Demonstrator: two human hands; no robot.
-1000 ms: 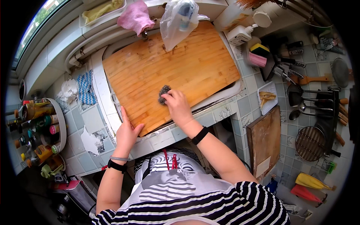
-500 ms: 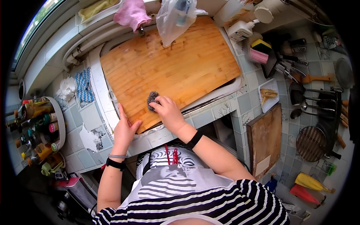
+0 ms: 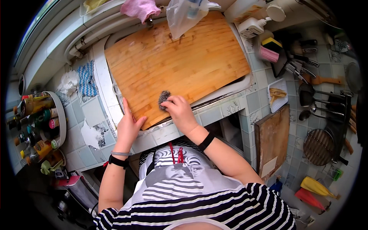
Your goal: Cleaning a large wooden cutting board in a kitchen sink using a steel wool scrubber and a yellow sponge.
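A large wooden cutting board (image 3: 178,63) lies at a slant across the sink. My left hand (image 3: 129,126) grips its near left corner, with the fingers stretched along the left side and the thumb against the near edge. In my right hand (image 3: 181,114), a grey steel wool scrubber (image 3: 164,98) is pinched by the fingers and presses on the board's surface near that same corner. Part of the scrubber is hidden behind the fingertips.
A white sink rim (image 3: 234,86) shows around the board. A clear plastic bag (image 3: 182,17) hangs over its far edge, beside a pink cloth (image 3: 140,9). Bottles in a rack (image 3: 63,126) stand left; a white tray (image 3: 278,96) and hanging utensils (image 3: 318,99) are right.
My right hand has slid the scrubber slightly to the right along the board. My left hand keeps its place at the corner. The whole view has shifted a little.
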